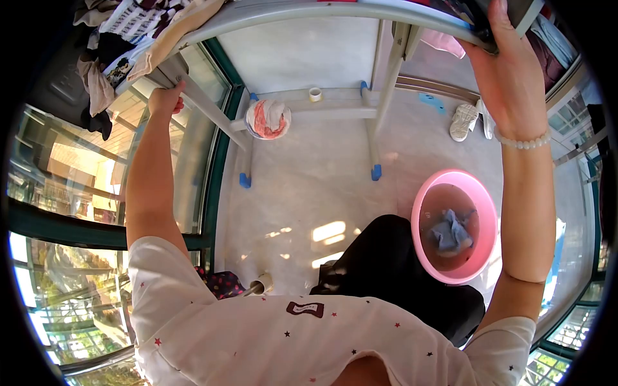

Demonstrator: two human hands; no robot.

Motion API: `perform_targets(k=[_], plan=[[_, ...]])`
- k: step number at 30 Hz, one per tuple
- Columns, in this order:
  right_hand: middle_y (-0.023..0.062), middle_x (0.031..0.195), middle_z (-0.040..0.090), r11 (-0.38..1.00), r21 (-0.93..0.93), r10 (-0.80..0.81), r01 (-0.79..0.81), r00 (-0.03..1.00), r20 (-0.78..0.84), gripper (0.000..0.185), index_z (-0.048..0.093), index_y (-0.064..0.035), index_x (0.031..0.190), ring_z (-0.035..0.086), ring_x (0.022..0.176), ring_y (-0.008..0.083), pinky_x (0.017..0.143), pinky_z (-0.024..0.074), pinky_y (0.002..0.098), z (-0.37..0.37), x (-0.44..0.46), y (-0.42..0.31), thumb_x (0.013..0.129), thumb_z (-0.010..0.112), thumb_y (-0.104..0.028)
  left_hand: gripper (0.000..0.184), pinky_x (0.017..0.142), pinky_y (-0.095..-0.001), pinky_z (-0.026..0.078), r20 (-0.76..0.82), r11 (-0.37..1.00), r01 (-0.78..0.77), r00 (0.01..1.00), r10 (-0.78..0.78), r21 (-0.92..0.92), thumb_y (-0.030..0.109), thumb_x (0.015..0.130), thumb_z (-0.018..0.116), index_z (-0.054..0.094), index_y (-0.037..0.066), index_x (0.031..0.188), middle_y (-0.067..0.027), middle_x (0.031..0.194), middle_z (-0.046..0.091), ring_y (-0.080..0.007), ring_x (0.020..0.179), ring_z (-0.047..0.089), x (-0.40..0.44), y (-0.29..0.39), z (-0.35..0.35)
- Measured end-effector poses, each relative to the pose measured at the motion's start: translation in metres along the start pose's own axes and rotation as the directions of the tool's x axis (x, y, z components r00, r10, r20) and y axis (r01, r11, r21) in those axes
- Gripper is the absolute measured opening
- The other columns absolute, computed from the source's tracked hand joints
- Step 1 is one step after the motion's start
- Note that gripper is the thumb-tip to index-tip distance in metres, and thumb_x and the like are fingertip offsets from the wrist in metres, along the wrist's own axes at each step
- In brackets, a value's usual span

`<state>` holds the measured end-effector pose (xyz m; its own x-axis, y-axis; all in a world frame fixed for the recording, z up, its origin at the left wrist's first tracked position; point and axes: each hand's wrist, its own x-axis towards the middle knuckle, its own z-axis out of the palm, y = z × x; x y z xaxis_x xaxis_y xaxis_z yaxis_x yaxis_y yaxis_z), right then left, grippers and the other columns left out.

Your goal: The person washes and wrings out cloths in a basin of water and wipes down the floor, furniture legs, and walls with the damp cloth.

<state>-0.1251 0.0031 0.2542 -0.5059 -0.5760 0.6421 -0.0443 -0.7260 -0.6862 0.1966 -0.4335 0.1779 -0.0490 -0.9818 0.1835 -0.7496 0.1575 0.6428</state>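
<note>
My left hand (167,101) is closed round the left edge of a grey-white table (270,11), near the top of its leg. Clothes (132,35) lie on the table's left end, and some hang over the edge close to that hand. At the upper right my right hand (508,77), with a beaded bracelet on the wrist, is raised against the table's right edge. Its thumb points up and its fingers are hidden behind the edge. A dark thing (479,22) lies on the tabletop beside it.
A pink basin (421,251) with water and a blue cloth (452,231) stands on the floor beside my knee. White shoes (463,122) lie at the right. A bundled cloth (268,119) and a tape roll (315,94) rest on the lower frame. Glass panes (71,174) line the left.
</note>
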Motion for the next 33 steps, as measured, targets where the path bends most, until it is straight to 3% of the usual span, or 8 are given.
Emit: perform_targets(k=[6,10,18,22,25,27,28,33], plan=[[0.0058,0.110,0.060,0.985,0.150,-0.113,0.088,0.980,0.166,0.032,0.053,-0.0034,0.116,0.055,0.102,0.0158,0.093,0.0406,0.0336,0.001,-0.027,0.028,0.097,0.045,-0.028,0.043,0.042,-0.0251,0.047,-0.069,1.000,0.014,0.997,-0.016,-0.021,0.041,0.076,0.072,0.062,0.000,0.066,-0.0052,0.058,0.061,-0.0126,0.046,0.059,0.036,-0.015,0.026],[0.0058,0.106,0.060,0.994,0.037,-0.097,0.099,0.994,-0.050,0.032,0.053,-0.0036,0.115,0.055,0.098,0.0150,0.089,0.0417,0.0313,0.019,-0.032,0.034,0.097,0.046,-0.029,0.044,0.041,-0.0244,0.048,-0.059,1.000,0.008,0.998,-0.010,-0.028,0.040,0.075,0.073,0.061,0.000,0.064,-0.0056,0.057,0.061,-0.0127,0.047,0.060,0.037,-0.024,0.031],[0.0209,0.137,0.035,0.977,-0.183,0.142,-0.113,0.978,0.155,0.095,0.005,0.0045,0.139,0.031,0.127,0.0243,0.105,0.0245,0.0340,0.001,0.002,0.024,0.084,0.060,-0.049,0.047,0.044,-0.0304,0.048,-0.185,0.871,0.140,0.950,-0.252,-0.470,0.038,0.085,0.060,0.058,-0.002,0.060,-0.0110,0.057,0.059,-0.0184,0.048,0.058,-0.001,-0.036,0.088],[0.0169,0.123,0.052,0.930,-0.323,0.096,-0.172,0.966,-0.238,0.074,0.027,0.0010,0.137,0.046,0.115,0.0219,0.097,0.0350,0.0324,-0.023,-0.046,0.005,0.085,0.064,-0.036,0.022,0.031,-0.0281,0.028,0.305,0.855,0.126,0.951,0.040,-0.504,0.016,0.085,0.054,0.047,0.006,0.066,-0.0027,0.050,0.046,-0.0136,0.036,0.042,-0.128,-0.053,0.170],[0.0076,0.105,0.063,0.492,-0.841,0.025,-0.226,0.969,-0.246,0.042,0.054,-0.0035,0.121,0.057,0.098,0.0142,0.086,0.0437,0.0309,-0.136,-0.113,0.029,0.089,0.060,-0.029,0.011,0.039,-0.0254,0.038,0.623,0.818,0.346,0.782,0.020,-0.459,0.013,0.085,0.059,0.055,0.005,0.092,-0.0041,0.067,0.055,-0.0112,0.046,0.050,-0.255,-0.027,0.193],[0.0136,0.108,0.063,0.059,-0.867,0.423,-0.495,0.799,-0.428,0.042,0.061,-0.0079,0.113,0.060,0.097,0.0292,0.086,0.0466,0.0374,-0.199,-0.184,0.023,0.082,0.059,-0.036,0.022,0.047,-0.0248,0.044,0.743,0.869,0.261,0.649,0.164,-0.420,0.014,0.086,0.059,0.055,0.004,0.104,-0.0061,0.074,0.058,-0.0119,0.054,0.053,-0.314,-0.005,0.197],[0.0142,0.105,0.064,-0.241,-0.940,0.620,-0.240,0.708,-0.339,0.034,0.063,-0.0102,0.109,0.060,0.096,0.0303,0.084,0.0470,0.0395,-0.233,-0.221,0.026,0.081,0.058,-0.029,0.023,0.050,-0.0249,0.045,0.776,0.869,0.215,0.576,0.256,-0.446,0.012,0.086,0.059,0.055,0.003,0.106,-0.0067,0.078,0.059,-0.0122,0.057,0.054,-0.340,0.007,0.204],[0.0128,0.121,0.056,-0.502,-0.792,0.748,-0.349,0.285,-0.600,0.046,0.056,-0.0202,0.123,0.052,0.111,0.0338,0.093,0.0423,0.0413,-0.264,-0.348,0.047,0.080,0.061,-0.035,0.027,0.067,-0.0279,0.050,0.751,0.755,-0.224,0.125,0.649,-0.616,0.013,0.082,0.064,0.059,0.003,0.106,-0.0084,0.090,0.063,-0.0160,0.071,0.061,-0.463,0.086,0.270]])
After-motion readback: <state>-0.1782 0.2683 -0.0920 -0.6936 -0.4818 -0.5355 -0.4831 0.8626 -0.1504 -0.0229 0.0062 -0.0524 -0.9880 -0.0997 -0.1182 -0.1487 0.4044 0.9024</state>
